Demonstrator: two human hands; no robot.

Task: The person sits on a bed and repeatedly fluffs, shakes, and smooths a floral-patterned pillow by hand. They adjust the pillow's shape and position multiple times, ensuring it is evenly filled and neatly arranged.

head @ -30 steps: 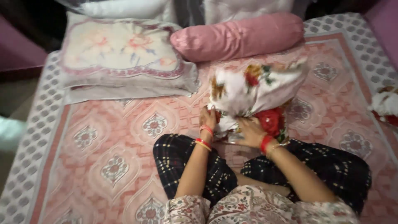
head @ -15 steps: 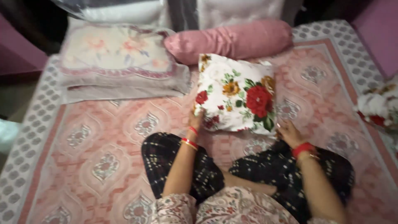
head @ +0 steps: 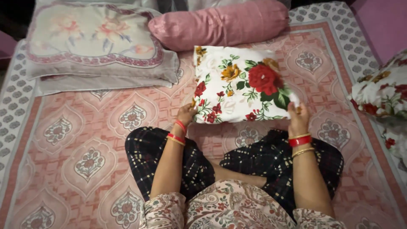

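Note:
A square white cushion (head: 241,85) printed with red and orange flowers lies flat on the pink patterned bedspread (head: 97,144) in front of my crossed legs. My left hand (head: 186,113) grips its near left corner. My right hand (head: 298,115) grips its near right corner. Both wrists carry red and gold bangles. The cushion's far edge lies close to a pink bolster (head: 220,24).
A large pale embroidered pillow (head: 93,38) lies at the back left on a folded grey one. Another floral cushion (head: 381,91) sits at the right edge of the bed. A purple wall (head: 386,21) borders the far right.
The cushion, bunched up and held against my lap a second ago, now lies spread flat. My right hand moved out to its near right corner and took hold.

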